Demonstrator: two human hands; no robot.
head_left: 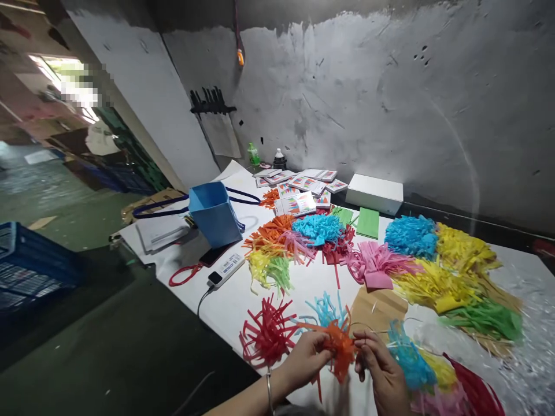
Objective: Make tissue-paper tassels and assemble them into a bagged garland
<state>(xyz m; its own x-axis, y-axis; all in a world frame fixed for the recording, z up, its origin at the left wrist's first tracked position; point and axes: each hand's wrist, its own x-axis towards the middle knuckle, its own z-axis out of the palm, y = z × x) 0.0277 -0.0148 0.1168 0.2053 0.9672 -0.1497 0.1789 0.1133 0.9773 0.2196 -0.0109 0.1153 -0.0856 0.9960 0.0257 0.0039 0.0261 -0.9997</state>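
My left hand (pixel 310 358) is closed in a pinch on an orange tissue-paper tassel (pixel 342 346), whose fringe hangs loose below the fingers. Just to its right, my right hand (pixel 377 367) has thumb and fingers pinched together at a thin string (pixel 362 325) beside the tassel. A red tissue tassel (pixel 266 332) lies left of the hands, and a light blue tassel (pixel 327 312) shows right behind the orange one. By my right hand are another blue tassel (pixel 410 358), a yellow one (pixel 442 370) and a dark red one (pixel 474 384).
Fringed paper piles in pink (pixel 381 263), yellow (pixel 433 286) and blue (pixel 410 236) cover the white table. A blue bin (pixel 214 214), power bank (pixel 225 271), printed packets (pixel 297 203) and white box (pixel 375 193) stand farther back. A blue crate (pixel 34 266) stands at left.
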